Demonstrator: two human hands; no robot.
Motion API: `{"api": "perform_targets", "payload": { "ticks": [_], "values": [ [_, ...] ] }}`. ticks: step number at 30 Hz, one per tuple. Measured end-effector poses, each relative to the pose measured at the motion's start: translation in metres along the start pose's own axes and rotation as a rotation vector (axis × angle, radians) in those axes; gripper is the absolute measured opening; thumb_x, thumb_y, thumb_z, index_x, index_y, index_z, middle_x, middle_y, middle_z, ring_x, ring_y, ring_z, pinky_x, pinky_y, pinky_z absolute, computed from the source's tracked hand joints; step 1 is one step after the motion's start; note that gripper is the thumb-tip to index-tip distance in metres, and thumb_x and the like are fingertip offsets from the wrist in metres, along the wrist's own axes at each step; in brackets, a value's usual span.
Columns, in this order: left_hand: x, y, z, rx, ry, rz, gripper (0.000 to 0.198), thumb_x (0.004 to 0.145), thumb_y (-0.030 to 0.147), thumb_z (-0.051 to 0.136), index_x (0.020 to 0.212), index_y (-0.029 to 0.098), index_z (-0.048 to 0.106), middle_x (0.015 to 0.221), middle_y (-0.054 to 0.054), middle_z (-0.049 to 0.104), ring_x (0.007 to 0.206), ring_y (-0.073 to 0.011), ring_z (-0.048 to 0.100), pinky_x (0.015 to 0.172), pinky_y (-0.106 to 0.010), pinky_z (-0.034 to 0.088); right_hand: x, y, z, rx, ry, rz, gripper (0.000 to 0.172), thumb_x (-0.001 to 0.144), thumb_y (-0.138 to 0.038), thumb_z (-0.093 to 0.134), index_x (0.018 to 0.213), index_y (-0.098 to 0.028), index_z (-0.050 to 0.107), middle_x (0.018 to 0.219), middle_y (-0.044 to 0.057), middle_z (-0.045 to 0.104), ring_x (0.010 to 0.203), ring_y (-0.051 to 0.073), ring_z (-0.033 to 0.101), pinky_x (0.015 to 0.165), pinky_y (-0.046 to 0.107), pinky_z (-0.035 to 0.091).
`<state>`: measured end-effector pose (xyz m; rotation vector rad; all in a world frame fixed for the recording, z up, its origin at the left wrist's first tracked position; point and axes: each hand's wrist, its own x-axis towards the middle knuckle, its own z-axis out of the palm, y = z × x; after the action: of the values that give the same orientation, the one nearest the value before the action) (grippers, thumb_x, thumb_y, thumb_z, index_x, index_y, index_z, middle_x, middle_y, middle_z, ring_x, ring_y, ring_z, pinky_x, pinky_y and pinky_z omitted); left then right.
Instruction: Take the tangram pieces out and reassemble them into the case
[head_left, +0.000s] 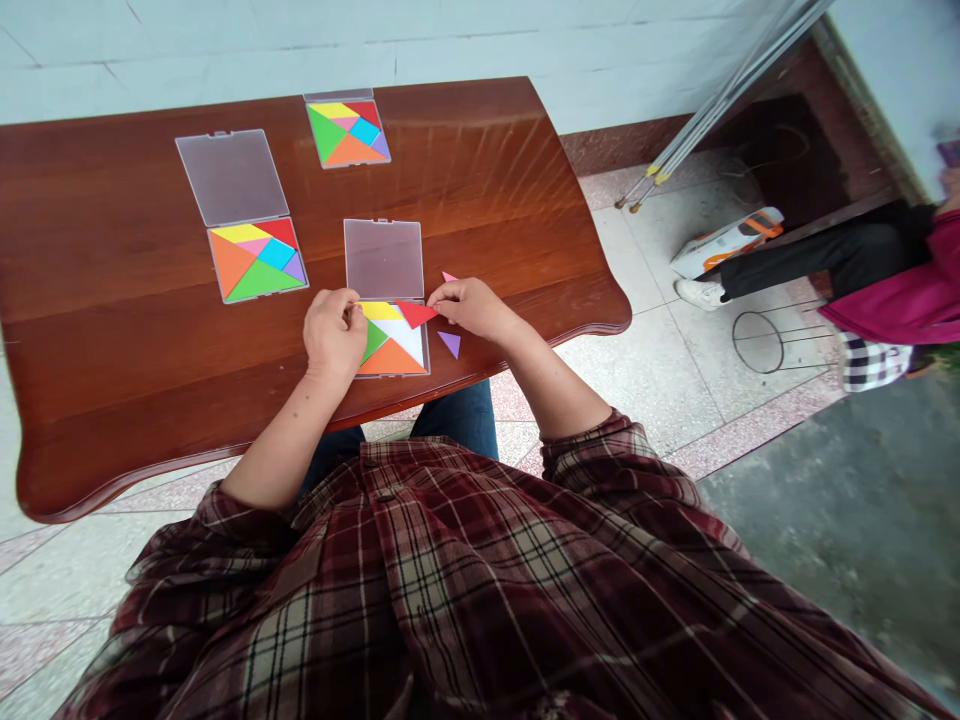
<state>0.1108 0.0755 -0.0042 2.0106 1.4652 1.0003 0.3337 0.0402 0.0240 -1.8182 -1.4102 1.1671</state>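
Observation:
An open clear case lies near the table's front edge. Its tray holds a yellow piece, a green piece and an orange triangle, with a white area showing among them. My left hand is at the tray's left edge, fingers curled; what they grip, if anything, is hidden. My right hand pinches a red triangle by its right tip, over the tray's upper right. A purple triangle lies on the table right of the tray. A pink piece shows partly behind my right hand.
Two more open cases with filled colourful trays lie on the brown table, one at the left and one at the back. At the right are a seated person's leg, a wire frame and metal poles.

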Motion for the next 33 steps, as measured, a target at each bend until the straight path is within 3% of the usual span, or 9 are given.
{"api": "perform_targets", "payload": {
  "ticks": [5, 9, 14, 18, 22, 24, 28, 31, 33],
  "values": [
    [-0.001, -0.014, 0.003, 0.014, 0.066, -0.006, 0.015, 0.074, 0.018, 0.056, 0.088, 0.021, 0.063, 0.093, -0.005, 0.058, 0.084, -0.0194, 0.059, 0.087, -0.039, 0.051, 0.010, 0.003, -0.001, -0.030, -0.006, -0.081, 0.017, 0.076, -0.008, 0.059, 0.066, -0.018, 0.067, 0.045, -0.010, 0.041, 0.048, 0.006, 0.040, 0.097, 0.042, 0.041],
    [-0.003, -0.016, 0.004, 0.024, 0.055, -0.002, 0.019, 0.074, 0.018, 0.057, 0.093, 0.021, 0.062, 0.097, -0.006, 0.058, 0.089, -0.0215, 0.058, 0.091, -0.041, 0.050, 0.011, 0.001, -0.004, -0.050, -0.019, -0.107, 0.018, 0.076, -0.008, 0.056, 0.064, -0.020, 0.064, 0.043, -0.011, 0.040, 0.046, 0.006, 0.038, 0.100, 0.046, 0.039],
    [-0.004, -0.016, 0.006, 0.032, 0.021, 0.022, 0.019, 0.076, 0.018, 0.058, 0.094, 0.022, 0.061, 0.096, -0.007, 0.059, 0.096, -0.0246, 0.058, 0.096, -0.044, 0.047, -0.006, 0.002, 0.001, 0.034, 0.029, -0.030, 0.009, 0.075, -0.012, 0.056, 0.071, -0.018, 0.061, 0.053, -0.007, 0.047, 0.054, 0.008, 0.042, 0.078, 0.036, 0.045],
    [-0.004, -0.019, 0.008, 0.029, 0.003, 0.027, 0.019, 0.077, 0.018, 0.058, 0.095, 0.022, 0.061, 0.098, -0.008, 0.060, 0.101, -0.0272, 0.057, 0.100, -0.046, 0.044, -0.024, 0.008, 0.018, 0.134, 0.141, 0.030, 0.006, 0.075, -0.014, 0.054, 0.075, -0.019, 0.057, 0.061, -0.005, 0.051, 0.059, 0.009, 0.045, 0.061, 0.027, 0.039],
    [-0.006, -0.009, 0.003, 0.035, -0.008, 0.090, 0.021, 0.080, 0.019, 0.057, 0.101, 0.020, 0.062, 0.109, -0.011, 0.060, 0.109, -0.0296, 0.055, 0.103, -0.048, 0.041, -0.037, 0.010, 0.033, 0.383, 0.197, 0.092, 0.007, 0.078, -0.019, 0.057, 0.077, -0.022, 0.052, 0.055, -0.009, 0.043, 0.051, 0.008, 0.041, 0.052, 0.023, 0.034],
    [-0.006, 0.001, -0.001, 0.046, -0.081, 0.201, 0.025, 0.081, 0.020, 0.056, 0.106, 0.021, 0.062, 0.116, -0.011, 0.060, 0.115, -0.0296, 0.054, 0.105, -0.047, 0.040, -0.041, 0.008, 0.036, 0.520, 0.178, 0.117, 0.013, 0.080, -0.026, 0.063, 0.078, -0.022, 0.051, 0.054, -0.010, 0.041, 0.048, 0.007, 0.039, 0.049, 0.021, 0.032],
    [0.001, 0.022, -0.002, 0.032, -0.366, 0.437, 0.033, 0.081, 0.019, 0.056, 0.113, 0.024, 0.063, 0.129, -0.007, 0.060, 0.120, -0.0280, 0.053, 0.105, -0.047, 0.041, -0.042, 0.003, 0.034, 0.720, 0.083, 0.151, 0.028, 0.078, -0.038, 0.072, 0.078, -0.022, 0.050, 0.057, -0.010, 0.042, 0.047, 0.005, 0.036, 0.046, 0.019, 0.029],
    [0.013, 0.027, 0.003, 0.011, -0.468, 0.501, 0.025, 0.086, 0.017, 0.050, 0.102, 0.027, 0.066, 0.118, -0.003, 0.066, 0.111, -0.0238, 0.058, 0.101, -0.043, 0.044, -0.043, -0.001, 0.031, 0.711, 0.035, 0.147, 0.027, 0.081, -0.041, 0.070, 0.080, -0.022, 0.050, 0.062, -0.008, 0.045, 0.049, 0.005, 0.037, 0.047, 0.020, 0.030],
    [0.020, 0.026, 0.007, 0.003, -0.497, 0.510, 0.022, 0.089, 0.018, 0.047, 0.094, 0.026, 0.068, 0.105, -0.003, 0.069, 0.102, -0.0224, 0.061, 0.096, -0.041, 0.045, -0.045, -0.003, 0.029, 0.566, 0.051, 0.077, 0.023, 0.084, -0.041, 0.065, 0.082, -0.022, 0.053, 0.065, -0.006, 0.048, 0.053, 0.007, 0.042, 0.051, 0.022, 0.035]
  ]
}}
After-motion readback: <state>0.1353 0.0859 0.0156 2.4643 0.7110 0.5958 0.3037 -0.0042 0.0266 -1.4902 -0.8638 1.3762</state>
